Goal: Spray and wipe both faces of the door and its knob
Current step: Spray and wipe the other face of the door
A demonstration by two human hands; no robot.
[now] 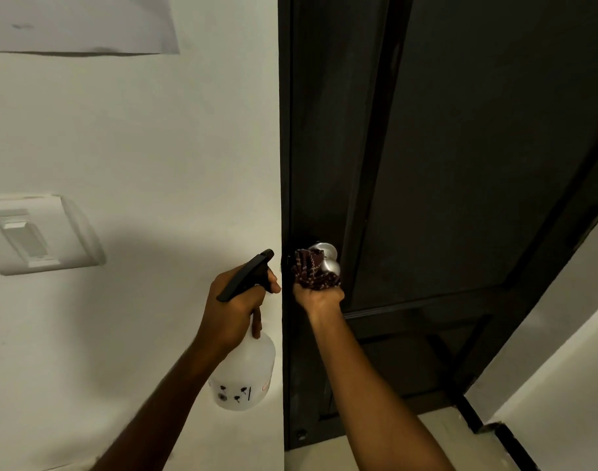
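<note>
A dark panelled door (443, 164) fills the right half of the view, with a round silver knob (326, 258) near its left edge. My right hand (319, 297) grips a dark red patterned cloth (311, 271) and holds it against the lower left side of the knob. My left hand (236, 300) holds a clear plastic spray bottle (246, 372) by its black trigger head (248, 277), just left of the door's edge. The nozzle points up and right toward the knob.
A white wall (137, 147) lies to the left, with a white light switch plate (36, 236) on it and a sheet of paper (80, 22) higher up. A pale floor and a dark threshold strip (508, 440) show at the bottom right.
</note>
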